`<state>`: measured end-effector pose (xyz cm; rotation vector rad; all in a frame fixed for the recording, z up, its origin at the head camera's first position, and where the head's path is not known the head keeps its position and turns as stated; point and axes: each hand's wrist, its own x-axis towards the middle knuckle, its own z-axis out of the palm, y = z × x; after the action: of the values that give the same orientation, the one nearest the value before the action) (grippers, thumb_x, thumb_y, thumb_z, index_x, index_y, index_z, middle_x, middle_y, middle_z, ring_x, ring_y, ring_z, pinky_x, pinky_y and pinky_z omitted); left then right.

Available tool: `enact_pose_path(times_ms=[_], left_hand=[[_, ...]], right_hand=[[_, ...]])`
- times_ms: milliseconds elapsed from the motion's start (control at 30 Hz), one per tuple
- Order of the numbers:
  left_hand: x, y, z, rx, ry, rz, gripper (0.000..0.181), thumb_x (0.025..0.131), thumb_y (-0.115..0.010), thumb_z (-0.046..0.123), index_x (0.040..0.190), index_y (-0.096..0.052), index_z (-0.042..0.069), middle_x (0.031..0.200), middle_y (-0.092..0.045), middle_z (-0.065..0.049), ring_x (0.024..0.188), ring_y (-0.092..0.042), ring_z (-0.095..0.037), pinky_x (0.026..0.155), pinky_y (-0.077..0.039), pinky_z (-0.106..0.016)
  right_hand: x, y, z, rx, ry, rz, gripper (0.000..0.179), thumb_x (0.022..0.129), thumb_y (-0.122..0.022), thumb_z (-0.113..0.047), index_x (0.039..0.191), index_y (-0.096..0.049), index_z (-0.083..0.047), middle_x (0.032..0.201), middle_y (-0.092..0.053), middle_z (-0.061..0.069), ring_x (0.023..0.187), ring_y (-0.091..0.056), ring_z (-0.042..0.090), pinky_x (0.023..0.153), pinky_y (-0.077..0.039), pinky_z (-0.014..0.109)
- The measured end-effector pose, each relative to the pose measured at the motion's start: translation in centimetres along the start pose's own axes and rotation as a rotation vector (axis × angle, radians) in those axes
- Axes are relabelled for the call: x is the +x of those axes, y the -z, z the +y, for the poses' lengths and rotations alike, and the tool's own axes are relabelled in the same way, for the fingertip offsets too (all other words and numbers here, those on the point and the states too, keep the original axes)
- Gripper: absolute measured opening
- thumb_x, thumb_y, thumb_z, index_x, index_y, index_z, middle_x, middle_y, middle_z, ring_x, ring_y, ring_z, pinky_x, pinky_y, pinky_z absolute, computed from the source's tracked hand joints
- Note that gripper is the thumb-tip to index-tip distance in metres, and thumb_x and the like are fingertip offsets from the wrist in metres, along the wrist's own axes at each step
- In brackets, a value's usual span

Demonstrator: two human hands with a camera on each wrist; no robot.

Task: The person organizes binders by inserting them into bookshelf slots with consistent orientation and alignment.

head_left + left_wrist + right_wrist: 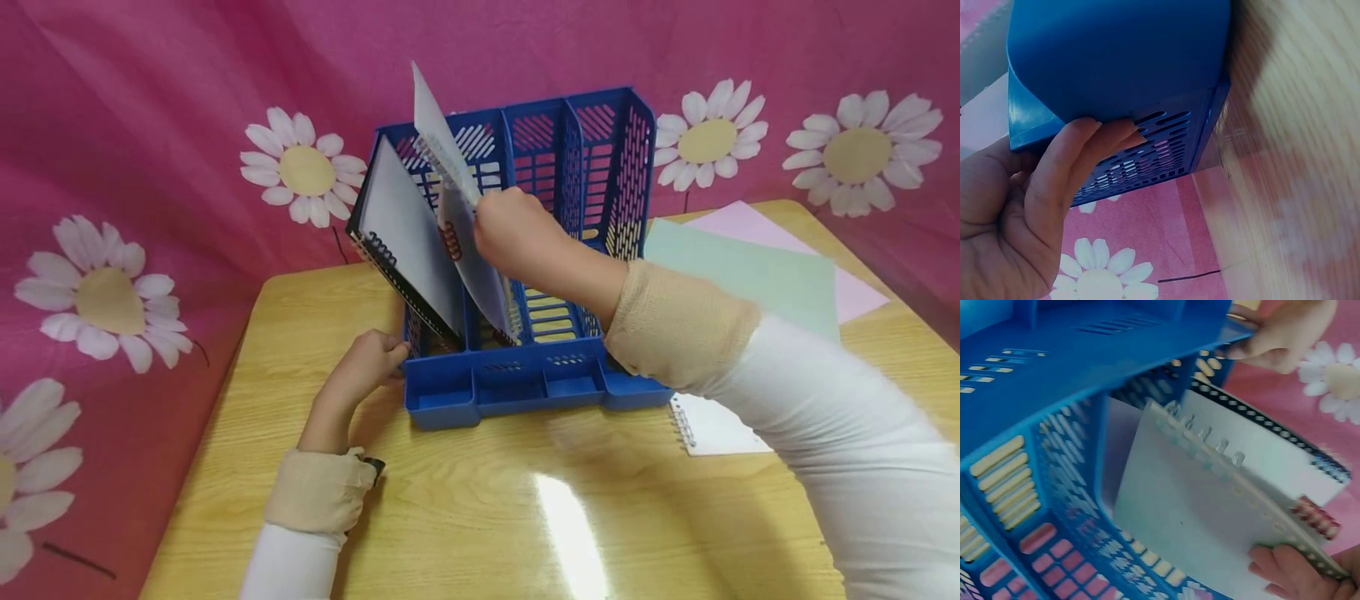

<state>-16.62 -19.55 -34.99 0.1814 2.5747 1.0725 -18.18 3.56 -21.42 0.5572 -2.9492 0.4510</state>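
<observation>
A blue desk file organizer [510,408] with upright slots stands on the wooden table. My left hand [367,358] grips its front left edge; in the left wrist view the thumb and fingers pinch the blue side wall [1116,56]. With my right hand [517,229] I hold a white notebook [1197,506] with clear spiral rings by its edge, tilted over the second slot from the left. Behind it leans a notebook with a red coil [1316,519], partly hidden. A black-coil notebook [408,242] leans in the leftmost slot.
Green paper [750,267] and pink paper [862,296] lie to the right of the organizer. A small white spiral notebook [723,429] lies at its front right, partly under my right arm. Pink daisy-patterned cloth [210,67] hangs behind the table.
</observation>
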Motion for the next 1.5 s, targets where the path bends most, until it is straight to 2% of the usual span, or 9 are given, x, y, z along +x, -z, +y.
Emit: enact_pose_path(times_ms=[100,333,567,833,1000,1133,1300,1400,1500], left_hand=[[-0.1,0.0,0.0,-0.003,0.001,-0.001,0.041,0.098,-0.045,0.014,0.058,-0.038,0.012,0.061,-0.05,-0.002,0.071,-0.068,-0.023,0.07,-0.058,-0.037],[-0.1,-0.1,0.1,-0.014,-0.014,0.002,0.041,0.098,-0.045,0.012,0.057,-0.038,0.012,0.058,-0.048,0.0,0.069,-0.068,-0.024,0.068,-0.058,-0.036],[-0.2,-0.1,0.1,-0.02,-0.022,0.003,0.041,0.098,-0.045,0.011,0.057,-0.038,0.012,0.061,-0.048,-0.001,0.07,-0.068,-0.023,0.069,-0.058,-0.038],[-0.1,0.1,0.2,-0.006,-0.017,-0.002,0.042,0.098,-0.045,0.012,0.057,-0.036,0.012,0.059,-0.045,0.0,0.072,-0.069,-0.027,0.069,-0.059,-0.037],[0.1,0.2,0.1,0.004,-0.018,-0.03,0.043,0.098,-0.045,0.012,0.056,-0.036,0.013,0.059,-0.047,-0.001,0.071,-0.069,-0.026,0.069,-0.058,-0.037],[0.1,0.2,0.2,0.029,-0.024,-0.034,0.043,0.098,-0.045,0.012,0.056,-0.037,0.013,0.06,-0.053,-0.005,0.07,-0.07,-0.028,0.067,-0.058,-0.035],[0.0,0.1,0.2,0.049,-0.031,-0.019,0.043,0.097,-0.045,0.011,0.055,-0.036,0.013,0.057,-0.053,-0.004,0.067,-0.07,-0.027,0.064,-0.058,-0.033],[0.1,0.0,0.3,0.052,-0.034,-0.02,0.043,0.097,-0.045,0.011,0.055,-0.036,0.013,0.056,-0.051,-0.003,0.067,-0.069,-0.026,0.063,-0.058,-0.032],[0.0,0.1,0.4,0.052,-0.036,-0.026,0.042,0.097,-0.045,0.011,0.056,-0.037,0.013,0.057,-0.052,-0.004,0.067,-0.069,-0.025,0.063,-0.058,-0.033]], right_hand=[[0.4,-1.1,0.6,0.0,-0.021,0.007,0.032,0.098,-0.041,-0.015,0.108,-0.061,0.008,0.094,-0.065,0.021,0.073,-0.067,0.029,0.057,-0.057,0.037],[1.0,-3.1,1.5,-0.004,-0.04,0.061,0.03,0.096,-0.044,-0.014,0.107,-0.061,0.009,0.094,-0.066,0.023,0.071,-0.067,0.031,0.054,-0.056,0.039],[1.7,-4.5,1.5,0.016,-0.102,-0.005,0.032,0.097,-0.044,-0.015,0.112,-0.06,0.007,0.097,-0.066,0.02,0.071,-0.066,0.028,0.053,-0.055,0.036],[1.5,-7.5,2.7,-0.024,-0.065,-0.007,0.026,0.096,-0.048,-0.014,0.097,-0.062,0.007,0.086,-0.064,0.021,0.067,-0.066,0.03,0.053,-0.055,0.038],[1.2,-9.1,3.4,0.016,-0.07,-0.034,0.027,0.097,-0.048,-0.013,0.099,-0.063,0.009,0.087,-0.065,0.022,0.067,-0.066,0.029,0.052,-0.055,0.036],[1.1,-9.3,3.5,0.025,-0.082,-0.023,0.027,0.096,-0.05,-0.014,0.102,-0.064,0.008,0.09,-0.066,0.023,0.071,-0.067,0.03,0.056,-0.056,0.038],[1.1,-9.2,3.5,0.035,-0.101,-0.035,0.028,0.096,-0.049,-0.016,0.102,-0.064,0.007,0.087,-0.067,0.021,0.069,-0.066,0.029,0.055,-0.055,0.038],[1.0,-9.1,3.6,0.045,-0.094,-0.038,0.028,0.097,-0.049,-0.018,0.097,-0.065,0.006,0.082,-0.066,0.018,0.064,-0.064,0.026,0.052,-0.052,0.035],[0.9,-8.8,3.8,0.068,-0.088,-0.037,0.028,0.097,-0.047,-0.016,0.086,-0.065,0.003,0.076,-0.065,0.016,0.058,-0.06,0.023,0.049,-0.048,0.033]])
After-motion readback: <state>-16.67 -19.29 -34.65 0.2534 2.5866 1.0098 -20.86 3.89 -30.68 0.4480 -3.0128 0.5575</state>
